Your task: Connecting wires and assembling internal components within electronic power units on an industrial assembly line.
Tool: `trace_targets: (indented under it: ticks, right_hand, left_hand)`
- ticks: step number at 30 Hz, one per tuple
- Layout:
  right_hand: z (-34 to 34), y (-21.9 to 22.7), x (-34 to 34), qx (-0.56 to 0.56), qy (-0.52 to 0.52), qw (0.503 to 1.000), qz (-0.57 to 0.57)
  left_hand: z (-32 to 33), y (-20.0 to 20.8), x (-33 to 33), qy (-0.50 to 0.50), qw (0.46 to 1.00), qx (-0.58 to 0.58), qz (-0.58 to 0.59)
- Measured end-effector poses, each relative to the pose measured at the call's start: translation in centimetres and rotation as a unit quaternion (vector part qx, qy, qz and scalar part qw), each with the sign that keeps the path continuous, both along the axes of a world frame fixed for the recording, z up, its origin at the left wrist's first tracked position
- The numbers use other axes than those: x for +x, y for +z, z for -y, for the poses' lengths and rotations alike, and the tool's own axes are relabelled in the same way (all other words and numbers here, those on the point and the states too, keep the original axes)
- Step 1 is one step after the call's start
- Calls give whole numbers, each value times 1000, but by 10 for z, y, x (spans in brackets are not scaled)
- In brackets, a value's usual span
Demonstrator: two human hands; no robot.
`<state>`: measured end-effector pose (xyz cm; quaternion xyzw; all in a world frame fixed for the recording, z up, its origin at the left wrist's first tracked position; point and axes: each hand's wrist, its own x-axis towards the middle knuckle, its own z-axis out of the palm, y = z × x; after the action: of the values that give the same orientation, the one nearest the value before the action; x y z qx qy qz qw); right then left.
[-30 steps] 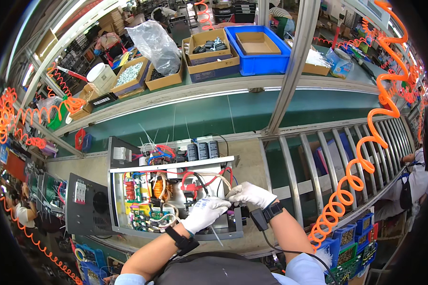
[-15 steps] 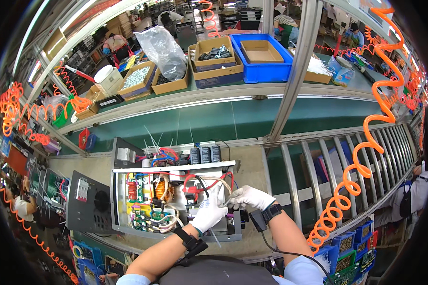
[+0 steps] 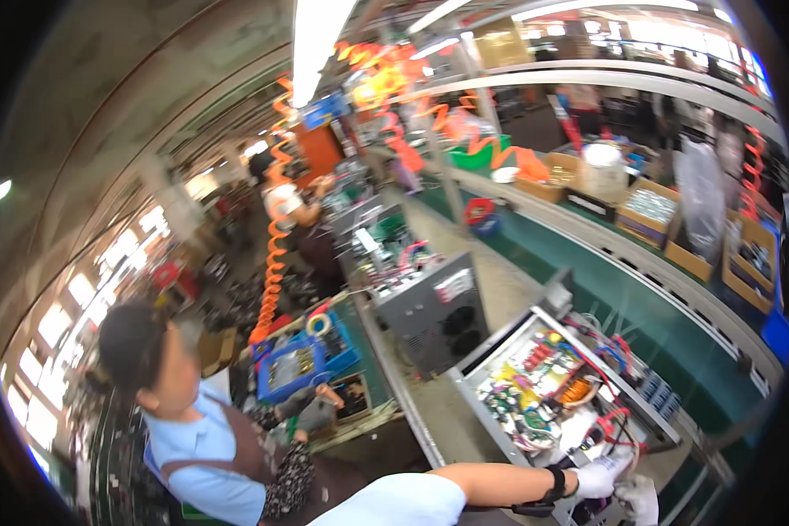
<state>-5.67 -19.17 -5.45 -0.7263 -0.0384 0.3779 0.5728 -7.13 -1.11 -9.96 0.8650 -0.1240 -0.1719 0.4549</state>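
My white-gloved left hand (image 3: 600, 477) lies at the near right end of an open metal case (image 3: 493, 421), beside red and black wires (image 3: 607, 426). Motion blurs its fingers. Close against it, my gloved right hand (image 3: 640, 501) is curled, partly cut off by the lower edge of the view; whatever its fingers grip cannot be made out. Inside the case sit circuit boards (image 3: 510, 415), a copper-wound coil (image 3: 577, 391) and red components. Dark cylindrical capacitors (image 3: 659, 393) stand along the far side.
To my left a co-worker (image 3: 210, 438) in a blue shirt reaches toward blue parts bins (image 3: 291, 372). Another grey case (image 3: 431, 317) stands farther up the bench. Cardboard boxes (image 3: 649, 210) line the shelf beyond the green belt (image 3: 579, 272). An orange coiled hose (image 3: 273, 254) hangs at left.
My view has swung left and blurred, so the case and my hands now appear at the lower right. The co-worker on my left has come into view. Both hands remain by the wires.
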Motion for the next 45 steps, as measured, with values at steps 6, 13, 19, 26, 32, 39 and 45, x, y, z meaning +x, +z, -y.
trace_targets:
  ticks: [6,13,19,26,32,39,45]
  right_hand:
    - [-8,27,-13,-79,17,996,37]
    - [-21,48,-40,-11,-58,992,111]
    - [-27,64,-49,-4,-65,989,133]
    - [-30,11,-51,-23,-246,942,227]
    - [-27,-7,-87,-79,-252,943,203]
    - [-31,-12,-92,-92,-259,923,267]
    - [-29,-15,-94,-100,-238,918,302]
  left_hand:
    - [5,-11,-6,37,988,53,141]
    - [8,18,-4,-13,995,92,32]
    - [-12,37,-2,-126,982,130,52]
    - [-25,35,-6,-118,978,-61,161]
    - [-22,36,13,-116,993,-32,2]
    - [-30,70,-9,-103,991,39,-77]
    - [-20,60,-4,-88,995,37,11]
